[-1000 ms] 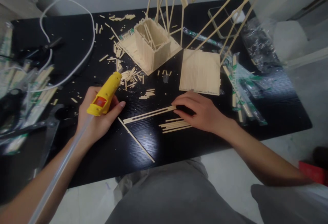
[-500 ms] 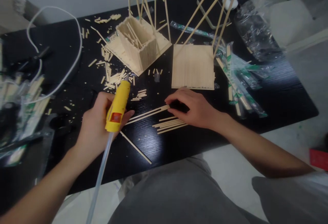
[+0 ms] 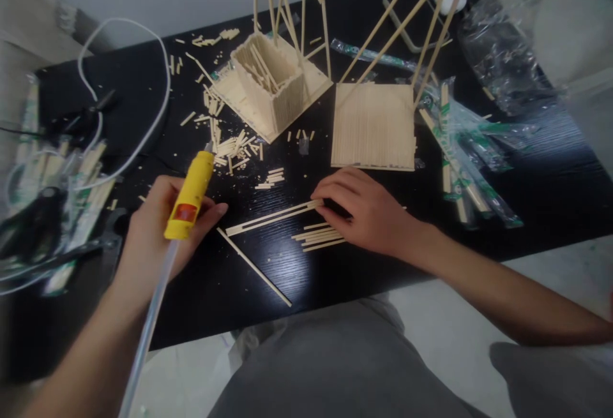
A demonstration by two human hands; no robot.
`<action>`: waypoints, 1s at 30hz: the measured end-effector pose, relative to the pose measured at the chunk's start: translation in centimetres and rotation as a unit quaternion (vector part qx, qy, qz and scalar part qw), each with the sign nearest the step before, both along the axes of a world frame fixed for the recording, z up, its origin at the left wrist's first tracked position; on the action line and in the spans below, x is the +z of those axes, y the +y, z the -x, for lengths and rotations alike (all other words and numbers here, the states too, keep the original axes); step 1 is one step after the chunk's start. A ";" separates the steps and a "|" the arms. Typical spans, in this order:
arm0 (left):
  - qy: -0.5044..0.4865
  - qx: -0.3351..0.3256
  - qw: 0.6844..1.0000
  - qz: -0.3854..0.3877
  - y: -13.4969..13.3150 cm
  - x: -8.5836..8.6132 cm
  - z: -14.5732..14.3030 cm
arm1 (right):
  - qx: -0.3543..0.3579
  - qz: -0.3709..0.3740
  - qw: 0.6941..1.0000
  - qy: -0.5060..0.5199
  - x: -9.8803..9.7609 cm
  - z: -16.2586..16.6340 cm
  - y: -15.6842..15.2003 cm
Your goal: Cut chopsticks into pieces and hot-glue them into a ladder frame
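Before a ribbed wooden box (image 3: 271, 102) and strewn offcuts (image 3: 232, 147), a glue gun (image 3: 192, 194) is gripped by the left hand (image 3: 156, 223) and sticks (image 3: 278, 217) are pinched by the right hand (image 3: 361, 207) toward the table's front edge (image 3: 215, 330).

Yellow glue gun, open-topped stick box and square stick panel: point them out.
Yellow glue gun (image 3: 192, 187): head view, on the yellow casing.
Open-topped stick box (image 3: 288, 105): head view, on an outer side wall.
Square stick panel (image 3: 373, 126): head view, on the middle of its flat face.
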State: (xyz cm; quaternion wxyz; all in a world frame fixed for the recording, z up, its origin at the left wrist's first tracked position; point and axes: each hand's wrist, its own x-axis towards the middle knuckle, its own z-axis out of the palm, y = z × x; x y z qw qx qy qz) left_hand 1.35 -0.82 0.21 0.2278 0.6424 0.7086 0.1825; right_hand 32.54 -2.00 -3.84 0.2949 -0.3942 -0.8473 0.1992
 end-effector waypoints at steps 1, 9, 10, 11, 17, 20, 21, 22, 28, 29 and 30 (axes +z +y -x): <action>0.001 0.017 1.000 0.002 0.0 0.1 0.3 | -0.007 -0.008 1.000 0.001 0.4 0.7 -0.5; -0.058 0.039 0.995 -0.070 0.1 -1.2 0.9 | 0.087 -0.008 0.986 -0.140 1.2 9.5 -6.2; -0.064 0.040 0.994 -0.078 0.1 -1.4 1.1 | 0.067 -0.018 0.986 -0.153 1.1 10.3 -6.6; -0.063 0.041 0.993 -0.089 0.1 -1.6 1.3 | 0.046 -0.020 0.985 -0.167 1.0 10.8 -6.8; -0.056 0.047 0.991 -0.115 -0.1 -1.9 2.2 | -0.002 -0.020 0.971 -0.237 1.5 12.1 -7.6; -0.074 0.050 0.988 -0.124 -0.2 -1.8 2.1 | 0.017 -0.026 0.960 -0.277 1.6 11.7 -7.8; -0.076 0.049 0.988 -0.129 -0.2 -1.8 2.1 | 0.030 -0.027 0.957 -0.287 1.5 11.4 -7.9; -0.077 0.046 0.987 -0.132 -0.3 -1.8 2.1 | 0.039 -0.030 0.954 -0.294 1.4 11.1 -7.9; -0.081 0.033 0.987 -0.135 -0.3 -2.3 2.1 | 0.017 -0.027 0.970 -0.240 0.3 8.8 -8.3; -0.084 0.032 0.987 -0.131 -0.3 -2.4 2.1 | 0.007 -0.021 0.974 -0.225 0.3 8.5 -8.4; -0.086 0.032 0.988 -0.126 -0.3 -2.5 2.0 | 0.001 -0.018 0.977 -0.212 0.3 8.3 -8.4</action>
